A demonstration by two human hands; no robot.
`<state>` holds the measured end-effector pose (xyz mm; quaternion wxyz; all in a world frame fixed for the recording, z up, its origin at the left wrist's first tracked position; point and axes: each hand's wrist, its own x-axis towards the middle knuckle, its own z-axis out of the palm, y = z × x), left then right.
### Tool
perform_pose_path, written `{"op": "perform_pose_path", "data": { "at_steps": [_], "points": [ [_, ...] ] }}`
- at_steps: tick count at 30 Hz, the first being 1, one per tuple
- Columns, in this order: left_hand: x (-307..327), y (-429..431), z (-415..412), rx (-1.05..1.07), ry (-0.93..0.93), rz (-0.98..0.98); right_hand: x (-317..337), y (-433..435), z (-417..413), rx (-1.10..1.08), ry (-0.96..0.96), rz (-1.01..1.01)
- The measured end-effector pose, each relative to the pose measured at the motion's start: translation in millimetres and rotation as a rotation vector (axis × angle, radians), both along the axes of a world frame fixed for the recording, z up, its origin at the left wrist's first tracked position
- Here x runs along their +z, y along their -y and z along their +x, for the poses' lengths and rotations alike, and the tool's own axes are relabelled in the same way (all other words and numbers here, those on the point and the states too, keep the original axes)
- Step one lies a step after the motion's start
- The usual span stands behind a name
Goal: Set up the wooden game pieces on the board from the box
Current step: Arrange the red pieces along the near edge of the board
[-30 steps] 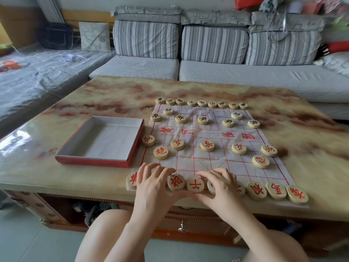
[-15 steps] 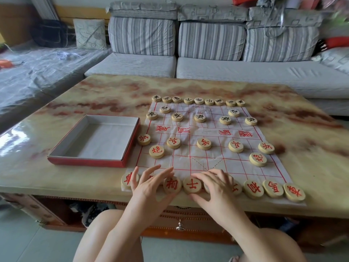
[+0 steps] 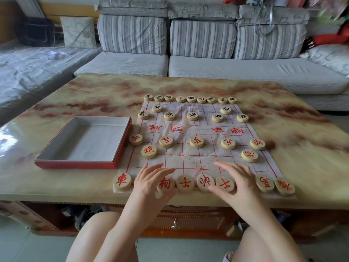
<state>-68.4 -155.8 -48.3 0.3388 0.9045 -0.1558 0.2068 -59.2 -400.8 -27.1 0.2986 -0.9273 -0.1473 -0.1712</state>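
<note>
So my left hand (image 3: pixel 149 183) and right hand (image 3: pixel 236 183) are both over the near row of red wooden pieces (image 3: pixel 186 183) on the cloth board (image 3: pixel 188 129), grip wide and loose, fingers spread, holding nothing. The black pieces (image 3: pixel 191 99) line the far edge. The red box (image 3: pixel 75 164) sits just left of the board on the counter (image 3: pixel 302 148).

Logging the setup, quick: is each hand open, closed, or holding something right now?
Left hand: open, fingers spread over the near row of pieces, holding nothing.
Right hand: open, fingers straight over the same row, holding nothing.
</note>
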Motion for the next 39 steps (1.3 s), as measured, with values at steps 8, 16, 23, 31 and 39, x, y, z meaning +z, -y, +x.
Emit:
{"op": "perform_pose_path", "data": {
  "at_steps": [8, 16, 23, 31, 39],
  "points": [
    [13.5, 57.4, 2.8, -0.11, -0.09, 0.146, 6.2, 28.2, -15.1, -0.077, -0.089, 0.036],
    [11.2, 79.8, 15.6, 0.067, -0.044, 0.254, 0.8, 31.8, -10.3, -0.041, -0.251, -0.038],
    [4.4, 77.5, 17.5, 0.036, -0.027, 0.208, -4.0, 26.3, -6.5, -0.038, -0.099, -0.099],
    [0.0, 76.5, 19.0, 0.029, 0.037, 0.203, -16.7, 27.4, -1.9, -0.066, -0.05, -0.153],
    [1.3, 75.6, 17.9, 0.031, 0.05, 0.224, -21.8, 29.7, -0.1, -0.052, -0.038, -0.148]
  ]
}}
